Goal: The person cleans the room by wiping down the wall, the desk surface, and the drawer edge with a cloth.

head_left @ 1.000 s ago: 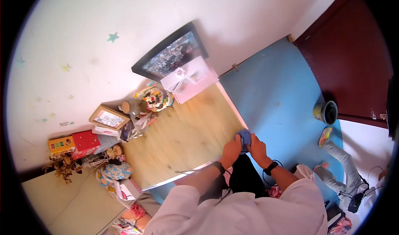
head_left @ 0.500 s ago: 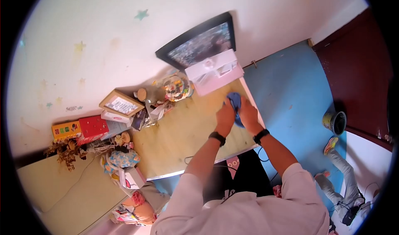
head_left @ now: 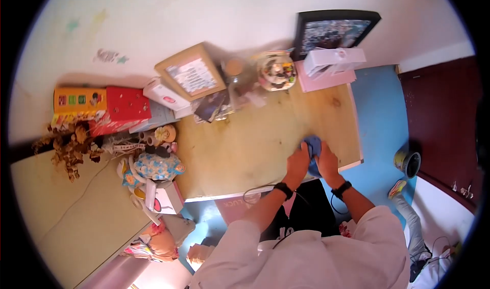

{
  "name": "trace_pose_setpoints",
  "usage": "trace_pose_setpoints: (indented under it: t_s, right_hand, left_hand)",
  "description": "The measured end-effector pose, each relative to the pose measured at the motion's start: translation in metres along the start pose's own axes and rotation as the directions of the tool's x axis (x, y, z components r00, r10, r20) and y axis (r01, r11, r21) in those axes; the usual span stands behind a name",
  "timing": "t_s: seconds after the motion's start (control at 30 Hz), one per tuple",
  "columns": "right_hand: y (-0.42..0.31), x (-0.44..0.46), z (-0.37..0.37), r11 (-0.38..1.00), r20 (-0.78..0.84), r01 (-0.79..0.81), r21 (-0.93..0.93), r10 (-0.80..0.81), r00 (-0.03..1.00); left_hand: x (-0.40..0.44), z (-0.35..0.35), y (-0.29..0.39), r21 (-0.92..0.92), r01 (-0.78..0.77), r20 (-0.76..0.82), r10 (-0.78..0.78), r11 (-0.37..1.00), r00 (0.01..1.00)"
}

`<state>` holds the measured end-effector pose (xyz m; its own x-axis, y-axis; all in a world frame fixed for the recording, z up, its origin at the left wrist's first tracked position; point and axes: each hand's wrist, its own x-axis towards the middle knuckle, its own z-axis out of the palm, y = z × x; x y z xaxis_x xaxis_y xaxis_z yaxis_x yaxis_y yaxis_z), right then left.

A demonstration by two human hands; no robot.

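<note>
A blue cloth [head_left: 313,145] is bunched between my two hands near the right front part of the wooden tabletop [head_left: 245,151]. My left hand [head_left: 298,165] grips its left side, fingers closed. On the other side my right hand [head_left: 327,160] is closed on the cloth too. Part of the cloth hangs down between the hands. Whether it touches the tabletop I cannot tell. Both wrists wear dark bands.
Along the wall stand a black-framed picture [head_left: 337,32], a pink box [head_left: 326,77], a jar of colourful bits [head_left: 276,70], a wooden frame [head_left: 191,72] and a red box [head_left: 126,107]. A bin [head_left: 408,163] stands on the blue floor; another person's leg [head_left: 411,217] shows at right.
The view has turned and shifted, so the table and wall items appear more level. Both hands still hold the cloth, now closer to the table's front edge and my body.
</note>
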<state>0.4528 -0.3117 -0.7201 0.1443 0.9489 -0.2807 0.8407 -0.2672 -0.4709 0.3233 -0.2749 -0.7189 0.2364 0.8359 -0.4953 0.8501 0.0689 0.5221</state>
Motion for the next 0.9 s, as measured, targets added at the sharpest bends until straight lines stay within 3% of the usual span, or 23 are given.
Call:
trace_pose_setpoints:
  t_s: [0.13, 0.27, 0.4, 0.5, 0.63, 0.8, 0.9]
  right_hand:
    - [-0.048, -0.048, 0.029, 0.997, 0.075, 0.076, -0.001, -0.076, 0.994]
    - [-0.12, -0.072, 0.087, 0.995, 0.156, 0.01, 0.099, -0.026, 0.987]
    - [-0.224, -0.082, 0.119, 0.978, 0.2, 0.169, 0.118, -0.191, 0.961]
    - [-0.273, -0.084, 0.154, 0.926, 0.283, 0.338, 0.17, -0.374, 0.883]
    - [-0.323, -0.082, 0.208, 0.863, 0.198, 0.486, 0.141, -0.505, 0.84]
    - [-0.339, -0.062, 0.22, 0.853, 0.158, 0.508, 0.123, -0.522, 0.838]
    - [-0.302, -0.061, 0.215, 0.897, 0.167, 0.442, -0.009, -0.435, 0.885]
  left_hand:
    - [-0.061, -0.005, -0.061, -0.043, 0.076, 0.039, -0.074, 0.996, 0.996]
    - [-0.108, -0.039, -0.136, -0.121, 0.23, 0.001, -0.231, 0.966, 0.973]
    - [-0.149, -0.068, -0.224, -0.142, 0.331, -0.12, -0.348, 0.933, 0.93]
    - [-0.177, -0.102, -0.273, -0.18, 0.435, -0.166, -0.464, 0.882, 0.87]
    - [-0.191, -0.126, -0.321, -0.276, 0.512, -0.24, -0.574, 0.814, 0.783]
    - [-0.172, -0.146, -0.325, -0.349, 0.395, -0.37, -0.513, 0.85, 0.775]
    - [-0.158, -0.118, -0.303, -0.252, 0.454, -0.316, -0.516, 0.854, 0.796]
